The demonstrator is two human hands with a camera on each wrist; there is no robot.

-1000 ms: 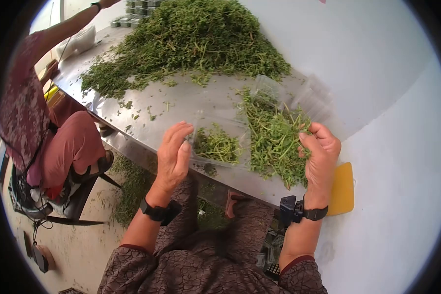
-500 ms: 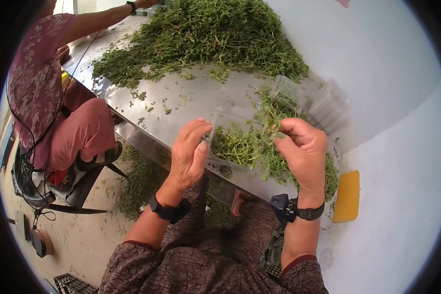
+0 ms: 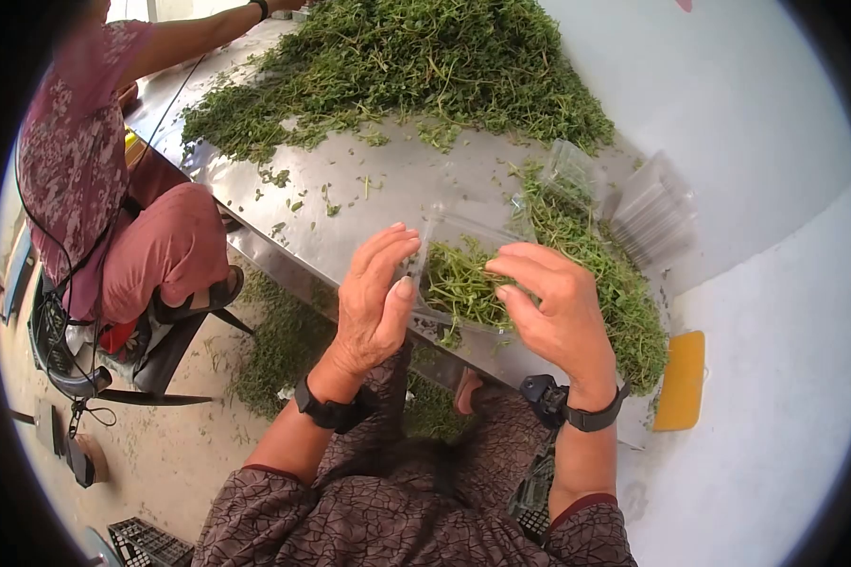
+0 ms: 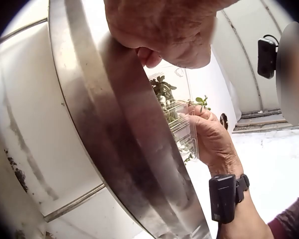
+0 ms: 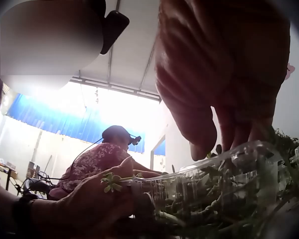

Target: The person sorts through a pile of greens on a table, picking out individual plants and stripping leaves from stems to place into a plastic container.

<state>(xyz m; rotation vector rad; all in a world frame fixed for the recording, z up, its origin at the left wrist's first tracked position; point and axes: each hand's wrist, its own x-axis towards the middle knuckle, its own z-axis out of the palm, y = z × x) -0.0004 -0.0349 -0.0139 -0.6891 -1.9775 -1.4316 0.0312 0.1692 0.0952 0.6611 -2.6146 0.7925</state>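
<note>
A clear plastic box (image 3: pixel 473 326) holding green stems and leaves (image 3: pixel 465 283) sits near the table's front edge. My left hand (image 3: pixel 376 288) rests against the box's left side, fingers fairly straight and thumb apart. Over the right part of the box, my right hand (image 3: pixel 553 302) points its fingertips down at the greens. In the right wrist view a gap shows between the thumb (image 5: pixel 202 144) and the other fingers. A small sprig (image 5: pixel 112 183) sticks out over the box rim beside the left hand. More loose greens (image 3: pixel 624 312) lie right of the box.
A large heap of greens (image 3: pixel 425 66) covers the back of the metal table (image 3: pixel 388 189). Stacked clear boxes (image 3: pixel 648 208) and a yellow board (image 3: pixel 681 383) stand at the right by the wall. Another person (image 3: pixel 85 161) sits at left. Greens lie on the floor.
My right hand has moved left from the loose greens, carrying some sprigs, to above the box; its fingers have loosened. My left hand stays at the box's left side. The head view has shifted slightly.
</note>
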